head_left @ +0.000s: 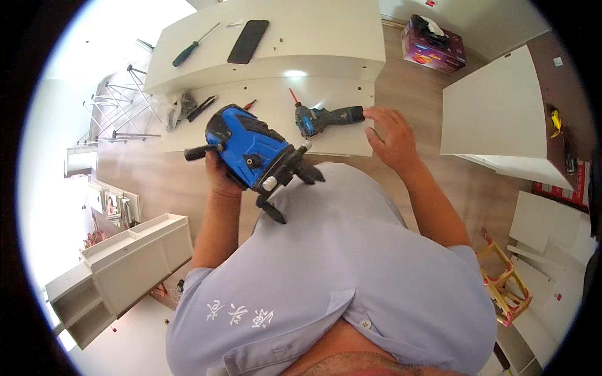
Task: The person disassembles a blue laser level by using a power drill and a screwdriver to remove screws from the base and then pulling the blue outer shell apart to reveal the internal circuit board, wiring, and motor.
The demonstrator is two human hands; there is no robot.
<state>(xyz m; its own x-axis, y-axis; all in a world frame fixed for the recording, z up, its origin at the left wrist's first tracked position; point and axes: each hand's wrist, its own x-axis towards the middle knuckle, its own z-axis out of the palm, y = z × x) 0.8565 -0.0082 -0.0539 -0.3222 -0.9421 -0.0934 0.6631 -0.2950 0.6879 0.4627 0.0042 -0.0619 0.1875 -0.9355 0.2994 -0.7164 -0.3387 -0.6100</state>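
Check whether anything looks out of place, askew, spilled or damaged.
Only the blue device in the left hand looks askew: it's tipped over, its black legs pointing toward the shirt, not standing upright. No spill or damage stands out.

Clock from view ctr: upper surface (320, 41) at 12, bearing screwdriver (183, 55) at 11 & phone (248, 42) just R of it. Lower surface (342, 94), nearer, also at 12: driver (329, 118) on it, R hand (394, 139) by driver's 3 o'clock end. Laser level (248, 145) approx. 10, in L hand (222, 177). Box (433, 53) on floor (407, 94) betw. 1 & 2; cabinet (495, 106) at 2; shelf unit (137, 263) at 8.
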